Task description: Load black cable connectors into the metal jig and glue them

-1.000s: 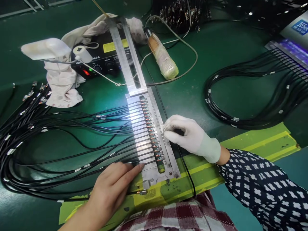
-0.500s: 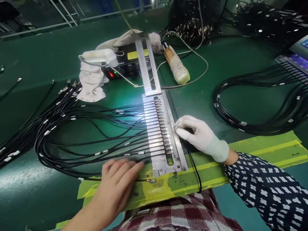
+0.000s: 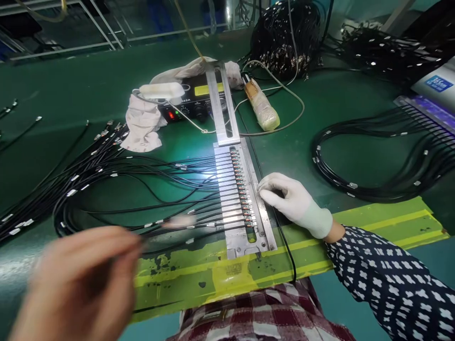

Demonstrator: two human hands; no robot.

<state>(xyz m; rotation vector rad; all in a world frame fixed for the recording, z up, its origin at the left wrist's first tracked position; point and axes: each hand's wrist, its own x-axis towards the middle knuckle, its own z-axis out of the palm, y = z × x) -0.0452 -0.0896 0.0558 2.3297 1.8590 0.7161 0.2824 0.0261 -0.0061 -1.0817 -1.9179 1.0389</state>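
Note:
My left hand, bare and badly blurred, is raised at the lower left, with fingers bent over the near part of the black cables. Whether it holds anything is hidden by the blur. A pale smear over the cables further right cannot be made out. My right hand, in a white glove, has thumb and fingers closed at the right edge of a metal fixture. Several cables lie side by side across this fixture, their small metal connectors in a row along its slot.
Behind the fixture stands a black control box with cloth and a slotted metal bar on it. A wrapped handle tool lies right of it. Looped cables run to a purple-lit device. Yellow-green tape covers the front edge.
My left hand has moved left and toward me, away from the fixture. The loose cable end at the front edge no longer shows there. My right hand stays at the fixture.

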